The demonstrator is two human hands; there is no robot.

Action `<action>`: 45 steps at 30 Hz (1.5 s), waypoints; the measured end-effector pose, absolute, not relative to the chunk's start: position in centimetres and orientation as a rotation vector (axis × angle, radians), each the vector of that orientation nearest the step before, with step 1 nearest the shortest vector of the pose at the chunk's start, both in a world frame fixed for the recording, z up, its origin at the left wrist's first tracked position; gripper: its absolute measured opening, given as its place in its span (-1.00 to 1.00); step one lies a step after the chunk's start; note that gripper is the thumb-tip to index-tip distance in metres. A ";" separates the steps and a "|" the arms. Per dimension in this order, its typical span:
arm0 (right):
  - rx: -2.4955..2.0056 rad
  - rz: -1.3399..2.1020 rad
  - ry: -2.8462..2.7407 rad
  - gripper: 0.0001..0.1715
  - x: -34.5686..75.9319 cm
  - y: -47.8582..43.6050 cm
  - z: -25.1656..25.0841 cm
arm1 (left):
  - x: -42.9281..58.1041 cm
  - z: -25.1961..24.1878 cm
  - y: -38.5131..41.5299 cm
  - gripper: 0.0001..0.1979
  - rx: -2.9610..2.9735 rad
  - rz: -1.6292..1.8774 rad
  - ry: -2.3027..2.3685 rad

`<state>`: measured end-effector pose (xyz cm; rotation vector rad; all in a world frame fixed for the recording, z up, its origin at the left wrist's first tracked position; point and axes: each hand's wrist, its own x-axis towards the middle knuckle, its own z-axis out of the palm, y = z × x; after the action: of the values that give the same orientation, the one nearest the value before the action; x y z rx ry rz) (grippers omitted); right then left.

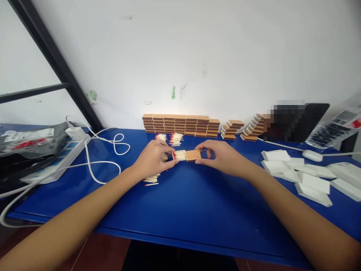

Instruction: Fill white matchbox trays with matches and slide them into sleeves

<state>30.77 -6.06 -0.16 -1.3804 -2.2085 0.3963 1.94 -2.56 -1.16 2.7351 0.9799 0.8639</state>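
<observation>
Between my hands, just over the blue table, is a half-open matchbox. My left hand (158, 157) pinches the end of its white inner tray (182, 158), which is filled with red-tipped matches (179, 154). The orange matchbox sleeve (193, 155) is gripped at its right end by the thumb and fingers of my right hand (218, 156). The tray's right end sits at the sleeve's mouth; how far inside it reaches is hidden. Loose matches (152, 178) lie under and beside my left hand, partly covered by it. Two more match piles (176, 139) lie just behind.
Stacked matchboxes (180, 125) line the wall, with sleeve stacks (232, 129) to their right. White empty trays (299, 173) are scattered at right, near a dark phone-like screen (316, 120) and a cable. A power strip (60, 158), white cords (88, 154) and plastic packets (34, 145) occupy the left.
</observation>
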 end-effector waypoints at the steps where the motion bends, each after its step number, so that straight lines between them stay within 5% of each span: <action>1: -1.389 0.408 -2.188 -0.61 30.8 -6.0 -0.2 | 1.9 -1.1 -2.5 -0.73 2.721 0.865 0.986; 31: -1.305 0.620 -1.881 -0.41 29.9 -6.0 -0.8 | 1.9 -0.7 -2.6 -0.71 2.436 1.006 0.931; 45: -1.245 0.651 -1.812 -0.36 28.9 -6.8 -0.8 | 2.0 -0.5 -2.9 -0.47 2.429 1.134 0.818</action>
<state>28.88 -6.80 -0.82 -1.2453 -1.8117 0.6507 2.00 -2.92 -0.47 2.4292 0.8176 1.1336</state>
